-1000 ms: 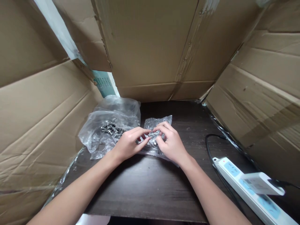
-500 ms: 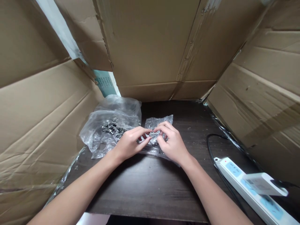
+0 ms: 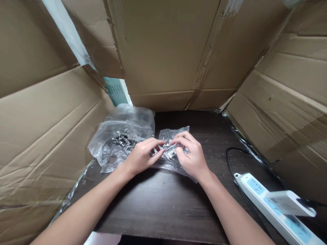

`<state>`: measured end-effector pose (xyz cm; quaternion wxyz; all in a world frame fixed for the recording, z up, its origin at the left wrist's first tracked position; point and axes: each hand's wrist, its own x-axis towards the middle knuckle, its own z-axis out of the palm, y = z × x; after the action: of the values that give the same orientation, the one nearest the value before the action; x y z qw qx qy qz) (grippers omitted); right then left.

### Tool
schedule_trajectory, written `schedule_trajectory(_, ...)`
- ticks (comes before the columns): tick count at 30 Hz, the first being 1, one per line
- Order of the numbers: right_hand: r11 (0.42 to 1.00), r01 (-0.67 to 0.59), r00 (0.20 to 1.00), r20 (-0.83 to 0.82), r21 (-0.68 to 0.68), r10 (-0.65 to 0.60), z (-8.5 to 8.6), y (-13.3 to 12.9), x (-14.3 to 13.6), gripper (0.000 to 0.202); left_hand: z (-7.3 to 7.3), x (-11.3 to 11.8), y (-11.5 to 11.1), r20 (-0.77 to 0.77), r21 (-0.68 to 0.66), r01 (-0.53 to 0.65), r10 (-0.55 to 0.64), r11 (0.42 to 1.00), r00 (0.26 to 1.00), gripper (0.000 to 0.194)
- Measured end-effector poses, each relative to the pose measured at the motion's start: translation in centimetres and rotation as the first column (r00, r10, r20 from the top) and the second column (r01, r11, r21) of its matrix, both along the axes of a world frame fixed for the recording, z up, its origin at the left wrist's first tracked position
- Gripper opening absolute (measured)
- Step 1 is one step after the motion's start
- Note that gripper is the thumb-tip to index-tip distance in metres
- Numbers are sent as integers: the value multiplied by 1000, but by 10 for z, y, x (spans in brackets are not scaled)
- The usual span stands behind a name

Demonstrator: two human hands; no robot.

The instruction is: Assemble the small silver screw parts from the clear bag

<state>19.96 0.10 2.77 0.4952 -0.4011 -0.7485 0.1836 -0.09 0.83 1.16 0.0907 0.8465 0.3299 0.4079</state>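
Between my fingertips, over a small clear plastic bag (image 3: 176, 130), is a small metal bolt (image 3: 166, 145). My left hand (image 3: 143, 154) pinches its left end between thumb and fingers. My right hand (image 3: 191, 154) is at the bolt's right end, its index finger near the tip and its thumb apart from it; whether it touches the bolt is too small to tell. More metal pieces (image 3: 173, 155) lie on the small bag beside my right thumb. Left of my left hand, a pile of bolts (image 3: 122, 140) sits on a larger clear plastic bag (image 3: 138, 115).
A dark wooden table (image 3: 163, 204) carries everything. Cardboard walls (image 3: 173, 47) enclose it at the back and both sides. At the right lie a white power strip (image 3: 270, 204) with a plugged-in white adapter (image 3: 288, 203) and a black cable (image 3: 228, 160).
My right hand has shifted slightly right, its thumb moving away from the bolt and uncovering metal pieces on the small bag. My left hand stays in place.
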Motion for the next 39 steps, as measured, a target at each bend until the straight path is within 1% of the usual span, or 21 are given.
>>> schedule_trajectory(3, 1000, 4, 1000, 3, -9, -4, 0, 0, 0, 29, 0, 0, 0, -1, 0, -4, 4, 1000, 1000, 20)
schedule_trajectory(7, 996, -18, 997, 67, -84, 24, -8, 2, -1, 29, 0, 0, -1, -13, -6, -1, 1, 1000, 1000, 20)
schedule_trajectory(11, 992, 5, 989, 148, -127, 14, -13, 4, 0, 26, 0, 0, 0, -10, 3, -6, 6, 1000, 1000, 20)
schedule_trajectory(14, 989, 12, 989, 151, -147, 10, -13, 4, 1, 27, 0, 0, 0, -12, 6, -11, 11, 1000, 1000, 19)
schedule_trajectory(20, 992, -16, 992, 121, -125, 31, -10, 3, 0, 27, 0, 1, 0, -16, 1, -5, 5, 1000, 1000, 20)
schedule_trajectory(25, 992, -16, 993, 112, -123, 30, -10, 2, 0, 28, 0, 1, 0, -10, -10, -4, 4, 1000, 1000, 20)
schedule_trajectory(32, 999, -8, 999, 32, -34, 9, -4, 0, -2, 28, -1, 0, 0, -12, -13, 2, -2, 1000, 1000, 19)
schedule_trajectory(35, 997, -6, 998, 64, -74, 11, -6, 1, -1, 29, -1, 0, 0, -15, -15, -4, 4, 1000, 1000, 19)
schedule_trajectory(39, 990, 13, 989, 151, -143, 9, -11, 2, 1, 26, -1, 2, 0, -19, -9, 7, -7, 1000, 1000, 19)
